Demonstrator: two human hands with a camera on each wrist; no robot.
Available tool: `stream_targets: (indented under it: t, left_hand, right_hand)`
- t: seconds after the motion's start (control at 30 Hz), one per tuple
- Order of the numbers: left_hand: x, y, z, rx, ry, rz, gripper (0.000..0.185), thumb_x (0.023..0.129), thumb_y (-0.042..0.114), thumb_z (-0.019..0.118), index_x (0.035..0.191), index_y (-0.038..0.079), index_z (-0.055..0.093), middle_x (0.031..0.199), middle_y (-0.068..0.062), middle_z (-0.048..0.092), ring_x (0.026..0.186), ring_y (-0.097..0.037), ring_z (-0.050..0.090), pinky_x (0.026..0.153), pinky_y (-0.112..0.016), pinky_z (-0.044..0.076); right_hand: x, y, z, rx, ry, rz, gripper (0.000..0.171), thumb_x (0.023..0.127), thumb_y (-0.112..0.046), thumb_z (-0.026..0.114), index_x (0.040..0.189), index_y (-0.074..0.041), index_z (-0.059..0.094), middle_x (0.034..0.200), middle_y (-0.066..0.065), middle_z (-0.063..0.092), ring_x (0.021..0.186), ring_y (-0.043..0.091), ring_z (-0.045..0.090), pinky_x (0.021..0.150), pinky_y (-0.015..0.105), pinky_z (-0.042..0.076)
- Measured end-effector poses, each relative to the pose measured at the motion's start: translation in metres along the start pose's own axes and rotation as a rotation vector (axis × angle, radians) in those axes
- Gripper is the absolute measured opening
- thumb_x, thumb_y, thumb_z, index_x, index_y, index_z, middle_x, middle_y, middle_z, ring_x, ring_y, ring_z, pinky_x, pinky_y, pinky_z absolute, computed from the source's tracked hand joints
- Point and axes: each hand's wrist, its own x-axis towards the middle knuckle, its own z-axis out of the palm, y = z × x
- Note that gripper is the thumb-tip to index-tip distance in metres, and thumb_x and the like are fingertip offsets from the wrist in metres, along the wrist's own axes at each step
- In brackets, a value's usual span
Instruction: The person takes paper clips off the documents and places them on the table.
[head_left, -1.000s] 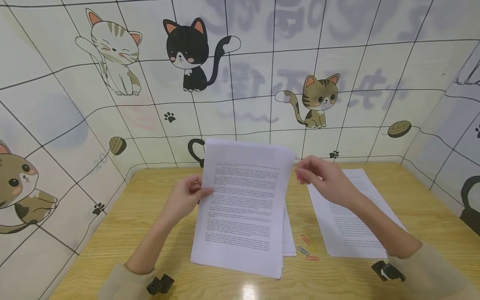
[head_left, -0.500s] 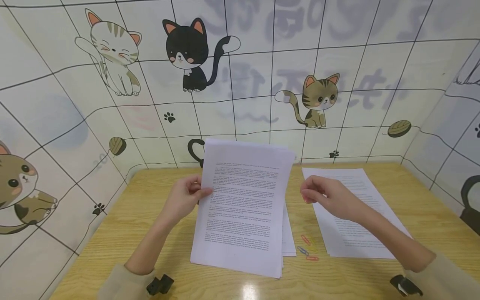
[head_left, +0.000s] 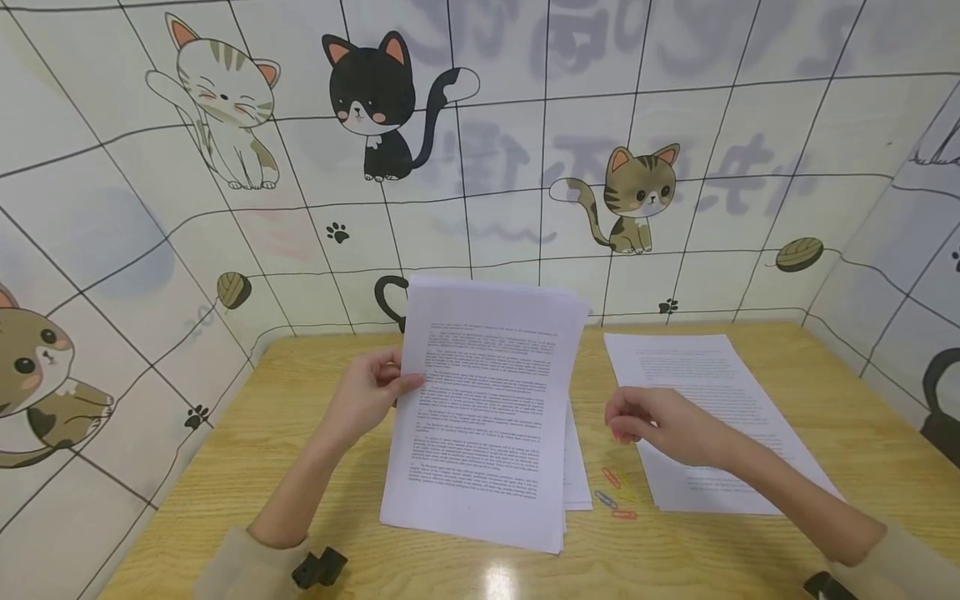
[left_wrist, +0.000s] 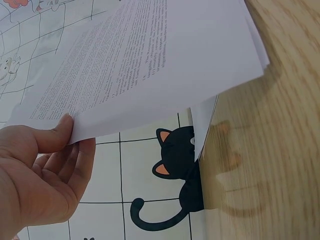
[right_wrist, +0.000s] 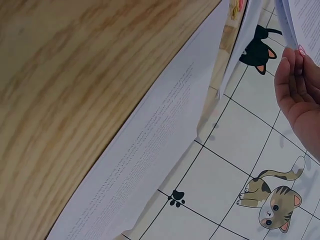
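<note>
Papers (head_left: 487,408) pinched at left edge by left hand (head_left: 367,396).

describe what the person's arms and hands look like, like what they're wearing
Both forearms are bare, with light beige sleeves pushed back toward the elbows: left sleeve, right sleeve. A small black device sits by each sleeve, most likely the wrist cameras: one by the left arm, one by the right. The left hand and right hand wear no gloves. The right hand's fingernails look pink.
</note>
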Motion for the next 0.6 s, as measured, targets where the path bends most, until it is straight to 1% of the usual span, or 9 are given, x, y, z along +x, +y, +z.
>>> stream_targets:
  t: [0.1,0.27,0.4,0.5,0.6]
  left_hand:
    - [0.0,0.0,0.0,0.006,0.001,0.004,0.006,0.093,-0.002,0.069,0.093,-0.001,0.063,0.09,-0.011,0.076,0.078,-0.023,0.069,0.071,-0.03,0.055]
    - [0.001,0.0,0.0,0.012,0.004,0.0,0.006,0.093,-0.002,0.069,0.092,0.0,0.064,0.09,-0.01,0.076,0.078,-0.022,0.069,0.07,-0.03,0.054]
    - [0.001,0.0,0.0,0.007,0.007,0.0,0.007,0.093,-0.002,0.07,0.091,0.002,0.064,0.09,-0.01,0.076,0.078,-0.023,0.069,0.071,-0.03,0.054]
    - [0.001,0.0,0.0,0.0,0.007,-0.001,0.007,0.093,-0.002,0.07,0.091,0.002,0.064,0.09,-0.01,0.076,0.078,-0.023,0.069,0.071,-0.029,0.055]
    - [0.001,0.0,0.0,-0.005,0.005,0.0,0.007,0.093,-0.002,0.07,0.091,0.002,0.064,0.09,-0.01,0.076,0.078,-0.023,0.069,0.071,-0.029,0.055]
  right_hand:
    - [-0.004,0.002,0.003,0.01,-0.03,-0.019,0.006,0.1,-0.007,0.063,0.096,-0.012,0.061,0.08,-0.005,0.062,0.075,0.02,0.063,0.068,0.029,0.054]
    - [-0.01,0.004,0.007,0.032,-0.106,-0.022,0.005,0.101,-0.013,0.063,0.096,-0.011,0.063,0.079,-0.004,0.062,0.073,0.016,0.061,0.066,0.025,0.051]
    - [-0.012,0.006,0.01,0.06,-0.165,-0.015,0.007,0.1,-0.015,0.064,0.094,-0.011,0.064,0.081,-0.004,0.064,0.074,0.008,0.058,0.066,0.024,0.051]
    - [-0.014,0.01,0.012,0.081,-0.19,-0.036,0.008,0.1,-0.016,0.064,0.093,-0.012,0.065,0.084,-0.005,0.066,0.076,0.006,0.059,0.067,0.024,0.052]
    - [-0.015,0.014,0.016,0.084,-0.199,-0.077,0.007,0.099,-0.017,0.066,0.093,-0.014,0.067,0.086,-0.006,0.068,0.075,0.005,0.06,0.067,0.024,0.052]
